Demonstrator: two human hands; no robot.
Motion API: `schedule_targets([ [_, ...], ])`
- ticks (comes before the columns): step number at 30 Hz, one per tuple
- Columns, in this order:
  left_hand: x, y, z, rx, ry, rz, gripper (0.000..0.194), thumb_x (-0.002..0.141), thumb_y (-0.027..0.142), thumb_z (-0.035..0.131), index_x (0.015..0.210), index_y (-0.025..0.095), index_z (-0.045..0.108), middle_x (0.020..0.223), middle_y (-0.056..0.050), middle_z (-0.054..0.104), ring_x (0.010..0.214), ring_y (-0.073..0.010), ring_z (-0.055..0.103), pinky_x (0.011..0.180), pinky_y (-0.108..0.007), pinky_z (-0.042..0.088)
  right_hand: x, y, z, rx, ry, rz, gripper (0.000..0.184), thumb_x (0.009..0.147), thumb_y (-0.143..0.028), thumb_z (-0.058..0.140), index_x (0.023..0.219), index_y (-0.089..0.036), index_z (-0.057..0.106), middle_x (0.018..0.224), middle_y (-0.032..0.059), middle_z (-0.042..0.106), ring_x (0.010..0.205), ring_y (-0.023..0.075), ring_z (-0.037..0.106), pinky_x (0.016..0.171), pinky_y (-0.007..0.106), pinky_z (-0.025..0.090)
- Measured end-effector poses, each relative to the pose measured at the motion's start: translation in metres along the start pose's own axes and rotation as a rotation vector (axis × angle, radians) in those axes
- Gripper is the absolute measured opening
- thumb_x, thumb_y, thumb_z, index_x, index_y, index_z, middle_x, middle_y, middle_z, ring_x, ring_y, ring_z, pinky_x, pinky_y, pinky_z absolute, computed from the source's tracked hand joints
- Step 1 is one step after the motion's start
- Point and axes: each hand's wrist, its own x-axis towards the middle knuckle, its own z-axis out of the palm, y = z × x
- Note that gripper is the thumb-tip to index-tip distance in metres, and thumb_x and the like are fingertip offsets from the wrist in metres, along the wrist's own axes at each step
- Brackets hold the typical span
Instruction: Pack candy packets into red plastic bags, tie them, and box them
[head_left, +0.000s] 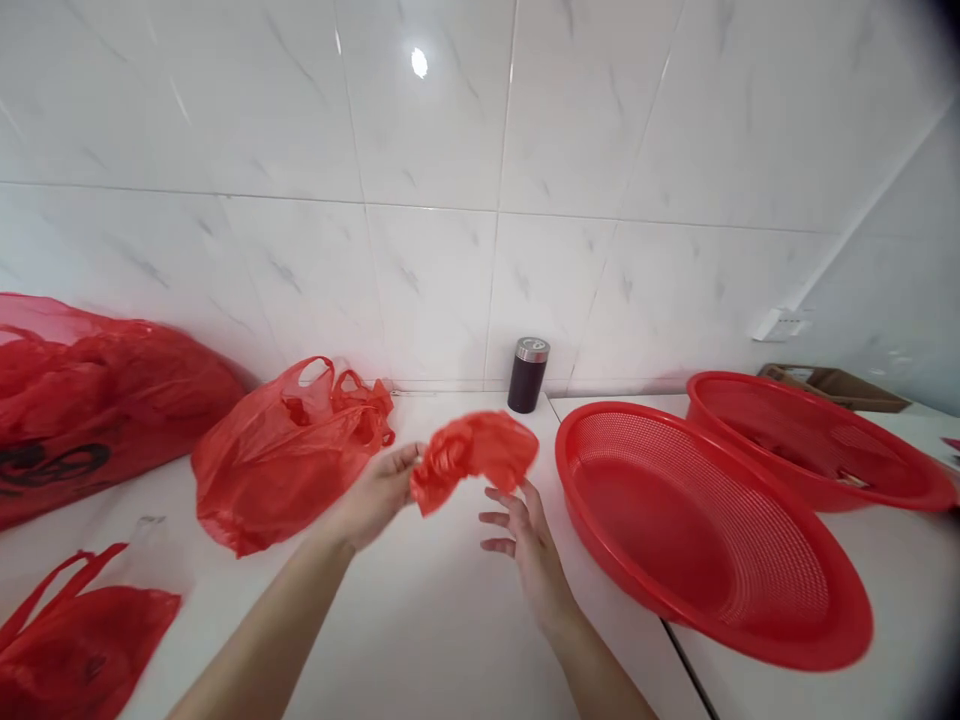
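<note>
My left hand (379, 495) pinches a crumpled red plastic bag (472, 455) and holds it up above the white counter (420, 620). Just below and to the right of that bag is my right hand (525, 540), fingers spread and slightly curled, with its fingertips at the bag's lower edge. Whether they touch the bag is unclear. A fuller red plastic bag (289, 450) with open handles lies on the counter left of my left hand.
A large red perforated basket (825, 620) sits tilted to the right, a second red basket (817, 440) behind it. A dark canister with a metal lid (529, 375) stands by the tiled wall. More red bags lie at far left (90, 400) and bottom left (75, 650). A brown tray (832, 385) is at back right.
</note>
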Motion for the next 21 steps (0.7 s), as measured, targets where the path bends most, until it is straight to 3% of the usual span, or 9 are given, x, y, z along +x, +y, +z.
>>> schedule_targets([
  [3, -0.039, -0.028, 0.019, -0.041, -0.13, -0.085, 0.017, 0.081, 0.034, 0.066, 0.09, 0.02, 0.068, 0.079, -0.002, 0.067, 0.071, -0.0163, 0.06, 0.072, -0.03, 0.048, -0.007, -0.021, -0.001, 0.113, -0.096, -0.068, 0.034, 0.09, -0.049, 0.052, 0.116, -0.026, 0.055, 0.114, 0.0074, 0.06, 0.088, 0.0184, 0.06, 0.072, 0.034, 0.053],
  [5, -0.056, -0.045, 0.012, -0.089, -0.06, -0.106, 0.016, 0.083, 0.035, 0.064, 0.09, 0.021, 0.066, 0.076, 0.0, 0.063, 0.071, -0.0159, 0.057, 0.07, -0.029, 0.047, -0.014, -0.034, -0.005, 0.068, -0.072, -0.157, 0.023, 0.087, -0.041, 0.059, 0.099, -0.022, 0.063, 0.095, 0.0045, 0.064, 0.077, 0.0157, 0.058, 0.069, 0.031, 0.051],
  [8, -0.071, -0.064, -0.022, -0.123, 0.263, -0.108, 0.026, 0.08, 0.047, 0.064, 0.087, 0.023, 0.06, 0.073, 0.002, 0.059, 0.067, -0.0158, 0.056, 0.066, -0.028, 0.047, -0.024, -0.052, -0.019, -0.056, 0.131, -0.246, 0.013, 0.084, -0.033, 0.062, 0.088, -0.021, 0.065, 0.079, 0.0002, 0.062, 0.069, 0.0129, 0.054, 0.067, 0.027, 0.048],
  [11, -0.077, -0.068, -0.052, -0.053, 0.55, -0.091, 0.035, 0.072, 0.053, 0.07, 0.086, 0.024, 0.058, 0.087, 0.001, 0.063, 0.085, -0.0199, 0.061, 0.081, -0.034, 0.049, -0.029, -0.069, -0.036, -0.121, 0.346, -0.286, 0.012, 0.083, -0.032, 0.061, 0.086, -0.02, 0.062, 0.076, -0.0007, 0.061, 0.07, 0.0134, 0.054, 0.067, 0.026, 0.047],
  [13, -0.082, -0.06, -0.053, 0.013, 0.666, -0.039, 0.035, 0.071, 0.053, 0.07, 0.09, 0.026, 0.058, 0.102, 0.0, 0.062, 0.1, -0.0243, 0.06, 0.093, -0.042, 0.045, -0.032, -0.076, -0.042, -0.14, 0.404, -0.311, 0.013, 0.083, -0.031, 0.059, 0.09, -0.021, 0.061, 0.081, 0.0008, 0.063, 0.073, 0.0149, 0.056, 0.068, 0.027, 0.048],
  [16, -0.094, -0.037, -0.027, 0.176, 0.849, 0.107, 0.028, 0.075, 0.053, 0.066, 0.092, 0.033, 0.058, 0.104, 0.0, 0.061, 0.107, -0.028, 0.056, 0.101, -0.048, 0.038, -0.04, -0.081, -0.034, -0.274, 0.337, -0.393, 0.017, 0.086, -0.029, 0.057, 0.101, -0.023, 0.06, 0.09, 0.0029, 0.065, 0.076, 0.0162, 0.059, 0.068, 0.027, 0.049],
  [17, -0.099, -0.029, -0.014, 0.231, 0.827, 0.141, 0.025, 0.077, 0.053, 0.063, 0.091, 0.034, 0.058, 0.099, -0.001, 0.061, 0.103, -0.0285, 0.056, 0.099, -0.047, 0.039, -0.044, -0.08, -0.028, -0.336, 0.271, -0.442, 0.017, 0.087, -0.028, 0.056, 0.104, -0.024, 0.059, 0.092, 0.0027, 0.065, 0.076, 0.016, 0.06, 0.067, 0.027, 0.049],
  [18, -0.104, -0.022, -0.001, 0.254, 0.724, 0.146, 0.024, 0.079, 0.055, 0.059, 0.091, 0.034, 0.06, 0.095, -0.002, 0.061, 0.098, -0.029, 0.057, 0.094, -0.047, 0.042, -0.048, -0.078, -0.02, -0.394, 0.178, -0.496, 0.019, 0.088, -0.025, 0.054, 0.106, -0.026, 0.058, 0.093, 0.0025, 0.065, 0.076, 0.0158, 0.06, 0.067, 0.026, 0.049],
  [21, -0.114, -0.01, 0.032, 0.116, 0.188, 0.045, 0.039, 0.081, 0.063, 0.049, 0.1, 0.033, 0.065, 0.094, -0.007, 0.065, 0.084, -0.0295, 0.06, 0.072, -0.042, 0.05, -0.058, -0.066, 0.007, -0.511, -0.134, -0.647, 0.032, 0.086, -0.019, 0.053, 0.116, -0.028, 0.051, 0.101, 0.0028, 0.065, 0.083, 0.0178, 0.061, 0.073, 0.031, 0.05],
])
